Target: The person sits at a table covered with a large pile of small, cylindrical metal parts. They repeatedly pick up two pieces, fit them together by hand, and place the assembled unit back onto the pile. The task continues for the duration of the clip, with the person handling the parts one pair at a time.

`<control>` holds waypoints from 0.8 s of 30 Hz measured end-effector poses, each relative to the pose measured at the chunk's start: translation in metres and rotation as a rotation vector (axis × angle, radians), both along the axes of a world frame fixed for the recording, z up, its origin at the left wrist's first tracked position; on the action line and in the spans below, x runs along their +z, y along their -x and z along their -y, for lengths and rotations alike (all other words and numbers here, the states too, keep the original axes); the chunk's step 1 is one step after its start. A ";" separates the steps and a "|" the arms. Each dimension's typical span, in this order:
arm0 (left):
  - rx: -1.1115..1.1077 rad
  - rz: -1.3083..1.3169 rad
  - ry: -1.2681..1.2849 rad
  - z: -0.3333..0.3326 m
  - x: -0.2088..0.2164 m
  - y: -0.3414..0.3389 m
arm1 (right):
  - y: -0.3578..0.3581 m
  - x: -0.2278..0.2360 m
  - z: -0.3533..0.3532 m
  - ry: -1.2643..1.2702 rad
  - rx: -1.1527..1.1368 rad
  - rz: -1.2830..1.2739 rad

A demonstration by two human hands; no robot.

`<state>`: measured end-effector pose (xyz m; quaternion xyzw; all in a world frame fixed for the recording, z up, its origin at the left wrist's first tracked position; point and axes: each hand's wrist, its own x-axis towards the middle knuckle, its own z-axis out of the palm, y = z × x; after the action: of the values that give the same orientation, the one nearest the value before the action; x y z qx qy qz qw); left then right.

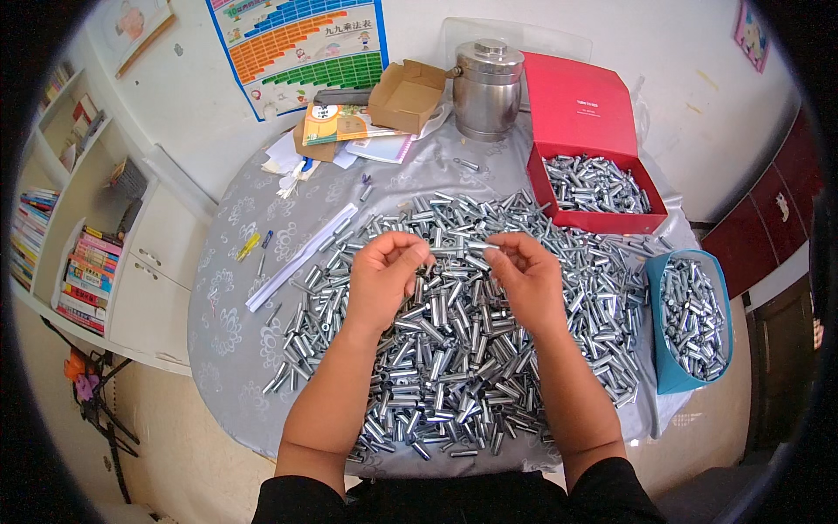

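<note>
A wide heap of shiny metal tubes and rods [454, 349] covers the middle of a round table with a grey cloth. Over its far part, my left hand [384, 278] is closed, thumb against the bent fingers; whatever it pinches is too small to make out. A short distance to the right, my right hand [530, 278] is closed too, with thumb and forefinger on the end of a short metal tube [477, 248] that points toward the left hand. Loose pieces lie directly under both hands.
At the back right stands an open red box [608, 220] with metal rods inside. A blue bin [690, 382] of tubes sits at the right edge. Behind are a steel pot [489, 92], a cardboard box [407, 94] and books. Left lies a white strip [301, 258].
</note>
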<state>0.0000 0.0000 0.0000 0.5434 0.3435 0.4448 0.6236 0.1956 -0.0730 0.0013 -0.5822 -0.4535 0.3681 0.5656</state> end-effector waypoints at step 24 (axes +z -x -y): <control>-0.052 -0.149 -0.106 0.006 0.008 -0.001 | 0.003 0.014 0.006 0.021 0.220 -0.155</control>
<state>0.0008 -0.0057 0.0084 0.6160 0.3505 0.4042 0.5782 0.1929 -0.0793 0.0148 -0.5047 -0.4657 0.4766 0.5489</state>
